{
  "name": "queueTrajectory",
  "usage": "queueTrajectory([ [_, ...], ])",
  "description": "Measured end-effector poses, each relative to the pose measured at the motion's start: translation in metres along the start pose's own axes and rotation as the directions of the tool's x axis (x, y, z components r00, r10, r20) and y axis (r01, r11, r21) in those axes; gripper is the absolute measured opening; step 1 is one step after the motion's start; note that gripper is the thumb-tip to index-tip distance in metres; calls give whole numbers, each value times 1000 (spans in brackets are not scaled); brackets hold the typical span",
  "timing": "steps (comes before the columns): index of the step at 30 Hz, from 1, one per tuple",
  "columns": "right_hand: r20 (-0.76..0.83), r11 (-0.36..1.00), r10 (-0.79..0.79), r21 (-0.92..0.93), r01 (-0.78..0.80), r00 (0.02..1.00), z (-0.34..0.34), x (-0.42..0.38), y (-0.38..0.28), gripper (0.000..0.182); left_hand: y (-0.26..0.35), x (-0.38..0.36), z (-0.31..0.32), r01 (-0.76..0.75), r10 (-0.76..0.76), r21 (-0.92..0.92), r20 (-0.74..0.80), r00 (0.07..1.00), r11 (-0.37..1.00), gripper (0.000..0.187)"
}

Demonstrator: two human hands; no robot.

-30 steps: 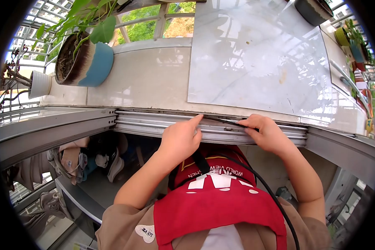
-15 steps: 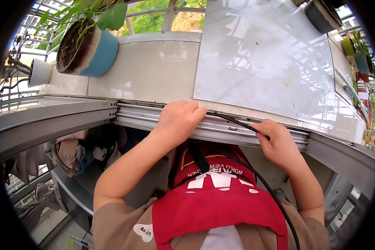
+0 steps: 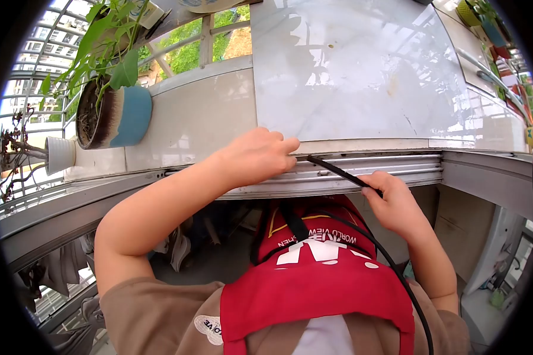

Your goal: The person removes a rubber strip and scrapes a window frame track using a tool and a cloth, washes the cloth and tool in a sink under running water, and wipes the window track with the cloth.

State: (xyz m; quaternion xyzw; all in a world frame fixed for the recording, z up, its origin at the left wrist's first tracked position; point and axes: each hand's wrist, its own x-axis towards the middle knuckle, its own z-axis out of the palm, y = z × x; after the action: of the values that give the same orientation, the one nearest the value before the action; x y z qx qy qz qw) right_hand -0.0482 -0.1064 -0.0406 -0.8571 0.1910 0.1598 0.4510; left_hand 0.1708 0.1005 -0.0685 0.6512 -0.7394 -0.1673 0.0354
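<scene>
My right hand (image 3: 389, 200) grips a thin black strip (image 3: 337, 171) near its lower right end. The strip slants up and to the left over the metal sliding-window track (image 3: 403, 163), its far end just short of my left hand. My left hand (image 3: 259, 156) is at the track's far edge with its fingers curled together. Whatever is between those fingertips, if anything, is hidden.
A glossy white panel (image 3: 349, 77) lies on the tiled ledge (image 3: 189, 112) beyond the track. A blue and brown plant pot (image 3: 133, 115) and a small white pot (image 3: 60, 154) stand at left. A window frame (image 3: 485, 177) is at right.
The view has shifted, with the pots lower and the panel further left. My left fingers are now apart from the strip's far end, which shows plainly; my right hand keeps its grip.
</scene>
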Motion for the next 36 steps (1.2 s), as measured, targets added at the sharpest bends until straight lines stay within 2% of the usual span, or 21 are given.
queueTrajectory([
  [1,-23,1000,5,8,-4,1000,0,-4,0,27,1,2,-2,-18,18,9,10,1000,1000,15],
  [3,-43,998,37,45,-35,998,4,-11,-2,27,5,5,-6,11,-21,75,137,990,997,13],
  [4,-47,998,2,64,1,999,8,-13,-1,27,6,3,-4,-14,1,86,149,989,996,13],
  [6,-77,994,-25,109,33,997,19,-15,-9,27,3,-4,5,27,-27,35,8,1000,999,13],
  [7,-93,992,-18,123,29,995,20,-11,-9,27,4,-6,8,9,-10,44,20,1000,999,13],
  [9,-56,998,-39,55,42,998,25,-1,-7,27,1,-13,10,41,-41,-4,-106,993,999,12],
  [10,-102,998,-67,-10,67,992,30,2,-2,28,4,-13,9,31,-30,4,-98,995,1000,12],
  [12,-129,993,-91,-85,81,987,27,8,-11,27,9,-14,11,292,-314,-185,-105,944,938,12],
  [14,-183,978,-140,-179,108,973,26,7,-16,26,6,-10,11,309,-321,-163,-54,945,937,12],
  [15,-178,978,-141,-181,109,974,24,7,-19,26,5,-10,12,330,-334,-145,-5,943,933,12],
  [18,88,983,-9,-184,25,996,4,30,-25,27,4,-8,7,335,-331,-92,58,942,938,12],
  [19,89,981,-10,-191,27,996,7,32,-25,27,5,-10,7,337,-334,-95,53,941,937,12],
  [21,-16,973,-138,-187,133,990,16,36,-21,29,8,-13,8,426,-427,-174,34,904,888,10],
  [22,0,962,-151,-229,147,988,18,38,-23,31,8,-16,12,427,-429,-180,32,903,886,10],
  [24,41,950,-86,-297,94,995,14,35,-34,29,8,-20,22,413,-464,-335,-89,881,847,11],
  [26,70,930,-22,-365,46,997,12,33,-39,27,9,-19,22,409,-467,-344,-105,878,845,10],
  [28,57,879,-150,-448,160,987,10,32,-39,31,12,-20,24,417,-490,-370,-130,862,830,10],
  [29,57,879,-150,-449,160,987,9,29,-41,31,13,-18,22,411,-476,-339,-132,870,846,11],
  [31,106,674,-224,-702,232,969,6,26,-53,34,13,-19,26,419,-485,-326,-153,861,847,11],
  [32,67,555,-368,-785,277,927,12,15,-44,38,14,-22,30,413,-483,-318,-185,856,853,11],
  [36,20,544,-472,-780,309,882,16,11,-22,46,18,-22,34,393,-476,-320,-248,844,862,12],
])
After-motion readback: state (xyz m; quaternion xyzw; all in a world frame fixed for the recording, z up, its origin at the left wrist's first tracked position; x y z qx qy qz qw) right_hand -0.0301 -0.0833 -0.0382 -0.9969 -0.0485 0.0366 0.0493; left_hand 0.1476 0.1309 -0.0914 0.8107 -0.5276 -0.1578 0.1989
